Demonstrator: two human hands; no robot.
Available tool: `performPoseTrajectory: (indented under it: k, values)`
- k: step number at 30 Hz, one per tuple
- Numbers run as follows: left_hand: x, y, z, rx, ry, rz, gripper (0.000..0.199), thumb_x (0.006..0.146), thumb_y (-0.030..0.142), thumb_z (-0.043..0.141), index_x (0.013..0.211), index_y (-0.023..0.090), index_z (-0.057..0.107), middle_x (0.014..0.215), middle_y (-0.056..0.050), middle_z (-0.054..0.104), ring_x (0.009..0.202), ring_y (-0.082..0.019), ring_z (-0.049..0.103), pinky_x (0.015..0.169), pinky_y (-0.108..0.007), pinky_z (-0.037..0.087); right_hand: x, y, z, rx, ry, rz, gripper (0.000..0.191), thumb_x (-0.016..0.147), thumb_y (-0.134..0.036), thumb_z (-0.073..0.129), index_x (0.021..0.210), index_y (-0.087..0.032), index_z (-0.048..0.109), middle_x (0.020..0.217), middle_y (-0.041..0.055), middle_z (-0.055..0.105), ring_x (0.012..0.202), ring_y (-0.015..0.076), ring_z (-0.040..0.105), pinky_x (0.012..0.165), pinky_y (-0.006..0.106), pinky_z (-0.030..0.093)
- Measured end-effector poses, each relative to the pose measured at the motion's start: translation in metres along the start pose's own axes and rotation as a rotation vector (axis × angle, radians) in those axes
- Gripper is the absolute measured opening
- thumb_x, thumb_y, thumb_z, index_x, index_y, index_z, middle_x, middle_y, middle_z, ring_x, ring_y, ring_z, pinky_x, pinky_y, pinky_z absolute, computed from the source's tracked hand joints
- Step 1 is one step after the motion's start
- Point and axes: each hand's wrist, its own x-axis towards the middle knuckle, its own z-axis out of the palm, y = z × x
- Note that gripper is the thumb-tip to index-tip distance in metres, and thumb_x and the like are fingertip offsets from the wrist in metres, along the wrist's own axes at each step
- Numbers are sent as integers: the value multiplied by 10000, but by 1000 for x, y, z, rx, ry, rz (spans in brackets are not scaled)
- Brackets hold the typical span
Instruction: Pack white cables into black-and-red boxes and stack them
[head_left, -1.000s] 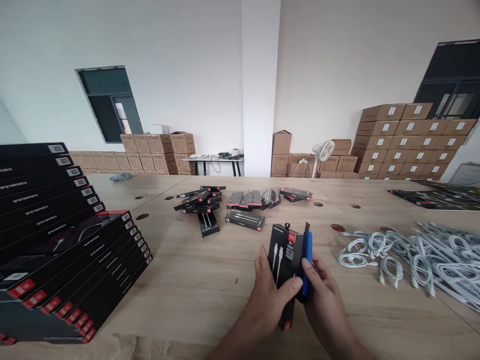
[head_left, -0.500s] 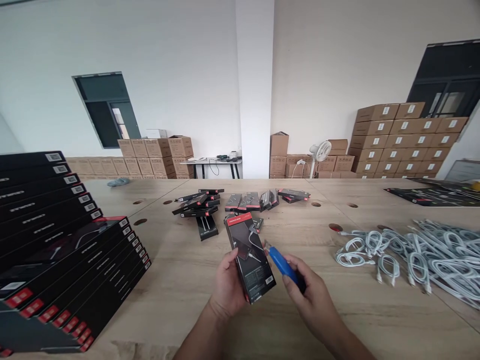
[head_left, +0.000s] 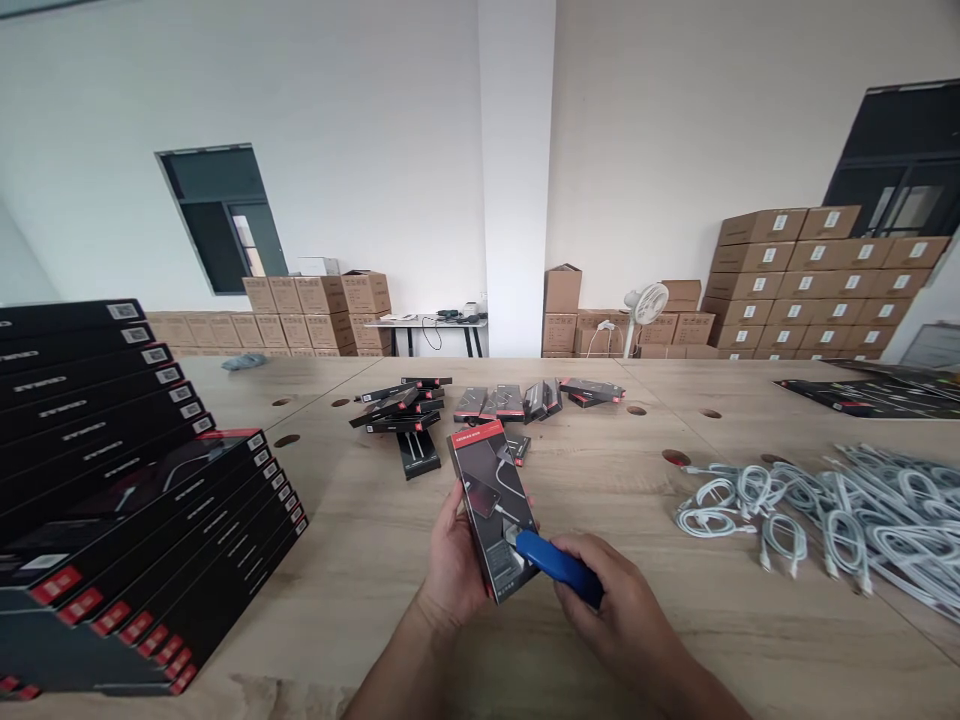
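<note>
My left hand is wrapped round the side of a flat black cable box with a red top band and a picture of a phone and white cable. The box is held tilted above the table. Closed in my right hand is a blue utility knife. Its tip lies over the lower right part of the box's printed face; whether the blade touches the box I cannot tell. The fingers of my left hand behind the box are mostly hidden.
Tall stacks of black boxes stand at the left. Several similar boxes lie loosely piled farther back on the wooden table. Coiled white cables spread over the right side. Cardboard cartons and a fan stand beyond.
The knife has moved left and down, from beside the box's right edge to over its lower face. My left hand still holds the box, and the view has shifted slightly.
</note>
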Motion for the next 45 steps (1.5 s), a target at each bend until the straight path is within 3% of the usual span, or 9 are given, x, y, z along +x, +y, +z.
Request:
performPoseTrajectory:
  k: [10, 21, 27, 31, 38, 45]
  values:
    - [1, 1, 0, 10, -8, 45, 588, 921, 593, 445, 1149, 103, 676, 935, -174, 750, 891, -336, 726, 888, -497, 545, 0, -1, -1, 5, -14, 2, 308, 845, -153, 554, 1124, -242, 650, 987, 39, 721, 870, 195, 691, 749, 287, 536]
    - [1, 0, 2, 20, -7, 69, 584, 942, 578, 416, 1167, 105, 672, 927, -167, 756, 905, -335, 723, 898, -503, 544, 0, -1, 2, -3, 9, -3, 309, 864, -165, 563, 1151, -240, 650, 1023, 45, 728, 920, 201, 698, 795, 296, 547]
    - [5, -14, -5, 178, 8, -52, 613, 899, 654, 513, 1105, 110, 708, 928, -135, 777, 929, -308, 723, 926, -428, 531, 2, 7, 2, 53, 159, 17, 276, 933, -265, 558, 1199, -245, 628, 1046, 41, 748, 915, 190, 714, 777, 261, 562]
    - [7, -17, -6, 232, 97, -74, 610, 905, 667, 499, 1009, 111, 727, 804, -102, 771, 774, -252, 723, 829, -359, 550, 4, 11, -6, 55, 203, 2, 254, 920, -252, 576, 1169, -252, 627, 1006, 26, 745, 879, 180, 713, 757, 248, 561]
    - [4, 2, -3, 181, 109, -39, 720, 928, 718, 371, 993, 88, 714, 868, -142, 779, 711, -224, 718, 750, -346, 577, 1, 5, -4, -25, 33, -66, 307, 860, -159, 578, 1143, -263, 636, 1005, 40, 718, 896, 205, 687, 774, 310, 548]
    - [3, 2, -5, 165, 86, -52, 738, 910, 747, 367, 972, 99, 713, 849, -132, 772, 683, -203, 707, 706, -315, 577, 2, 5, -3, -25, 15, -73, 310, 858, -154, 581, 1144, -260, 637, 982, 39, 709, 878, 205, 678, 751, 312, 536]
